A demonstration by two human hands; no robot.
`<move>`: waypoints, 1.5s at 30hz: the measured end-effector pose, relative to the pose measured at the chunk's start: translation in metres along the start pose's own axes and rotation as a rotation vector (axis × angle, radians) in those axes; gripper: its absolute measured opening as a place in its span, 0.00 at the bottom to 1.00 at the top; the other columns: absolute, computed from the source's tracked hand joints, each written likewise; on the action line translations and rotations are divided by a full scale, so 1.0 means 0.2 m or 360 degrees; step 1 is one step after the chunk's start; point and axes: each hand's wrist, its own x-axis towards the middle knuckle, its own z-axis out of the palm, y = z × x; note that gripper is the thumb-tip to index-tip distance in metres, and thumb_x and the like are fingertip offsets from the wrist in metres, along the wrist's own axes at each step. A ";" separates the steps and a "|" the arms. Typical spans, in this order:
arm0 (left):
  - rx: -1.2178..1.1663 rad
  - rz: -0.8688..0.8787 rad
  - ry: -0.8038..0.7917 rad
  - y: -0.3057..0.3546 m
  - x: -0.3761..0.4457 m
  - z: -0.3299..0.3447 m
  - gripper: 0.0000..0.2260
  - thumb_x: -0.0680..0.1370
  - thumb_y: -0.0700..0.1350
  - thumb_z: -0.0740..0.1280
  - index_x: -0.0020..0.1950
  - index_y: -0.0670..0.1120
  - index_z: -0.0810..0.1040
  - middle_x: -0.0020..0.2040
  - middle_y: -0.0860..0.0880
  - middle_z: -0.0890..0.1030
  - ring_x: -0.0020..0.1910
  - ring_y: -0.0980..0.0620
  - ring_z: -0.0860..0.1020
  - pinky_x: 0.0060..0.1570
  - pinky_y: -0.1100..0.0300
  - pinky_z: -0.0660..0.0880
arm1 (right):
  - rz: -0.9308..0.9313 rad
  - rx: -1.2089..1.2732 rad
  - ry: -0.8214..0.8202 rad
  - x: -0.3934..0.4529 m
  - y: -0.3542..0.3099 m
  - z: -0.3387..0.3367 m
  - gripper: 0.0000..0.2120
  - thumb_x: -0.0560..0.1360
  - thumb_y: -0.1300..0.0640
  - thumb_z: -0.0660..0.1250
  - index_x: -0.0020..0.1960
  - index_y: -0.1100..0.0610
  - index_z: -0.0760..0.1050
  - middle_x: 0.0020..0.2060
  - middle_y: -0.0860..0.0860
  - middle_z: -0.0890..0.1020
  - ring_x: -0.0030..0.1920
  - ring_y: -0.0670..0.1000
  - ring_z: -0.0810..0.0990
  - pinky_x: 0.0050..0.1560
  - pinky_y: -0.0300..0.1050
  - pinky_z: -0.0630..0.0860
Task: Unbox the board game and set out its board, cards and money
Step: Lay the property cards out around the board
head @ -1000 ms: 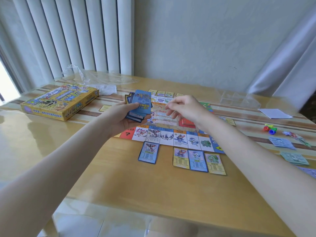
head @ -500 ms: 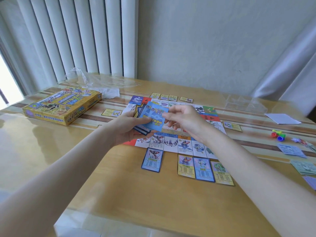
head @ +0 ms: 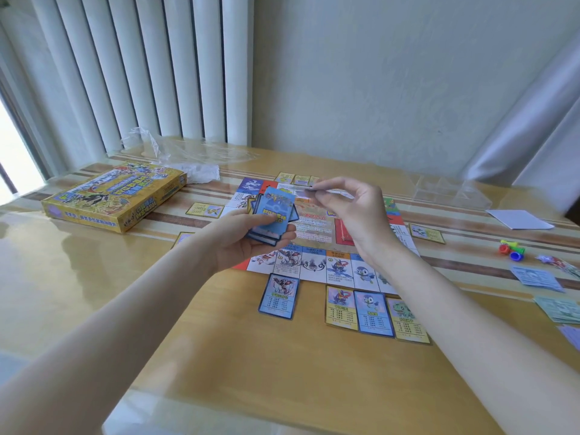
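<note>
While your left hand (head: pixel 248 238) grips a fanned stack of blue cards (head: pixel 274 216) above the colourful paper board (head: pixel 317 227) mid-tabletop, your right hand (head: pixel 351 211) pinches one edge-on card (head: pixel 326 190); the glossy wooden tabletop (head: pixel 219 340) meets a pale wall (head: pixel 392 73) and white vertical blinds (head: pixel 141 73).

Board (head: pixel 317 227) partly behind hands.

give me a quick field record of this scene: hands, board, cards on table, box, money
left hand: holds fanned stack of blue-backed cards
right hand: pinches one card edge-on above the board
board: unfolded flat on table
cards laid out: one blue, then yellow, blue, yellow along near edge
box: closed, far left
money: piles at right
</note>
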 end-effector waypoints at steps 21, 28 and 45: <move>0.0091 0.0127 0.0179 -0.01 -0.02 0.03 0.06 0.75 0.33 0.66 0.50 0.39 0.73 0.40 0.40 0.84 0.40 0.44 0.83 0.40 0.53 0.81 | -0.0299 -0.1004 -0.0283 -0.03 0.06 -0.01 0.14 0.70 0.64 0.72 0.53 0.54 0.74 0.47 0.48 0.71 0.38 0.48 0.76 0.38 0.30 0.74; -0.0029 0.0280 0.0217 0.05 -0.02 -0.05 0.14 0.77 0.32 0.62 0.62 0.35 0.69 0.47 0.37 0.83 0.45 0.44 0.84 0.40 0.55 0.82 | 0.0080 -0.0440 -0.0079 0.01 0.03 -0.01 0.12 0.74 0.68 0.67 0.52 0.55 0.72 0.40 0.51 0.78 0.26 0.41 0.77 0.29 0.35 0.74; -0.0077 0.0554 0.0521 0.28 0.02 -0.21 0.10 0.78 0.34 0.63 0.59 0.38 0.70 0.48 0.41 0.83 0.45 0.48 0.83 0.44 0.56 0.81 | 0.0240 -0.0446 -0.0126 0.20 0.04 0.16 0.18 0.75 0.68 0.64 0.61 0.52 0.72 0.55 0.56 0.78 0.34 0.49 0.80 0.31 0.38 0.77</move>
